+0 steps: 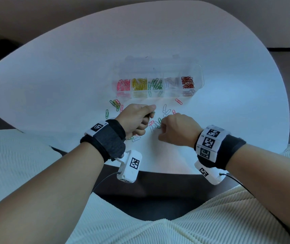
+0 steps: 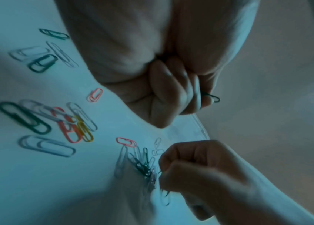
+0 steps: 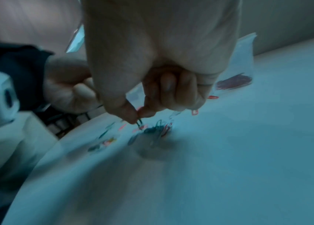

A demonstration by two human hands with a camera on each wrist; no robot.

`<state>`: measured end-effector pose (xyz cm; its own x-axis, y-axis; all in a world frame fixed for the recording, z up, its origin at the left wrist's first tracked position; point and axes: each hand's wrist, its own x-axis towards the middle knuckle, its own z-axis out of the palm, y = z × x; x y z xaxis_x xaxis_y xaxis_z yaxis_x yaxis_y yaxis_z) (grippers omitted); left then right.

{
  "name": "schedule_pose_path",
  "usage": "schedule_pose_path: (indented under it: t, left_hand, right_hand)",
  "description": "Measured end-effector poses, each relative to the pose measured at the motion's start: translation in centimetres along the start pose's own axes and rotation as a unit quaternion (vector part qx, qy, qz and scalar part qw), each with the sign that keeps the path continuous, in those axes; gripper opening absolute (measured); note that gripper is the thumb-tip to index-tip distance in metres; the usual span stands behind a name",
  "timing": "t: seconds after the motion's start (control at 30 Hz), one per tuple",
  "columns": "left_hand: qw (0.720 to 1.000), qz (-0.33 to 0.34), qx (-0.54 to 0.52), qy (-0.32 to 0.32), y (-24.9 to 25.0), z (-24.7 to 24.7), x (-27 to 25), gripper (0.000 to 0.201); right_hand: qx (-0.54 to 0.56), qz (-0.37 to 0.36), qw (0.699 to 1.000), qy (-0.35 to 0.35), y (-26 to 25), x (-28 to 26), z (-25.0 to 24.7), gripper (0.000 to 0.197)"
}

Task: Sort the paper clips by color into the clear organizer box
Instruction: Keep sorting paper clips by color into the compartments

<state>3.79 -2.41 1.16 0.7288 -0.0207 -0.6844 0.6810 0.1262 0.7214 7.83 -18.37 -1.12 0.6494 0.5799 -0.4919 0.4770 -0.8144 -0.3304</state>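
Our left hand (image 1: 135, 118) pinches a green clip (image 2: 211, 97) in curled fingers. Our right hand (image 1: 177, 129) pinches another green clip (image 3: 139, 121) just above the loose pile (image 1: 156, 123) between both hands. The organizer box (image 1: 199, 74) stands beyond our fingertips.

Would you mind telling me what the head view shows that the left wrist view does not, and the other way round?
Only the head view shows the clear organizer box whole, its compartments holding pink, yellow, green, clear and red clips, along with both wristbands.

Only the left wrist view shows the left hand from below, its curled fingers gripping a green clip, and the loose clips close up, a yellow one among them.

Both show the right hand at the pile of green clips on the white table.
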Motion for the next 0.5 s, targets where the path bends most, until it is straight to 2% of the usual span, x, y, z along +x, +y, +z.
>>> schedule_pose_path:
  t: [0.07, 0.1, 0.13, 0.2, 0.27, 0.33, 0.4, 0.5]
  left_hand:
    - [0.999, -0.008, -0.034, -0.004, 0.3, 0.0, 0.0, 0.036]
    - [0.999, -0.011, -0.053, -0.006, 0.4, 0.0, 0.0, 0.035]
    - [0.997, -0.013, -0.07, -0.008, 0.5, 0.0, 0.0, 0.034]
    - [0.994, -0.012, -0.107, -0.013, 0.7, 0.0, 0.1, 0.033]
    - [0.989, -0.009, -0.149, -0.01, 0.9, 0.0, 0.3, 0.032]
    - [0.982, -0.005, -0.189, -0.003, 1.1, -0.2, 0.4, 0.031]
    - [0.977, -0.004, -0.212, 0.005, 1.5, -0.3, 0.5, 0.031]
    - [0.982, -0.002, -0.182, 0.047, 2.1, -0.3, 0.7, 0.031]
  right_hand:
    - [0.106, 0.024, 0.994, -0.006, 0.2, 0.4, -1.3, 0.023]
    - [0.19, 0.036, 0.981, -0.022, 0.4, 0.6, -1.9, 0.022]
    - [0.294, 0.051, 0.954, -0.043, 0.6, 0.6, -2.6, 0.022]
    - [0.478, 0.082, 0.872, -0.067, 1.0, 0.5, -3.6, 0.018]
    - [0.578, 0.097, 0.806, -0.079, 1.2, 0.1, -4.4, 0.017]
    - [0.629, 0.095, 0.766, -0.095, 1.1, -0.3, -4.8, 0.02]
    - [0.642, 0.091, 0.755, -0.102, 0.9, -0.5, -5.1, 0.021]
    - [0.617, 0.085, 0.777, -0.087, 0.2, -0.6, -5.6, 0.025]
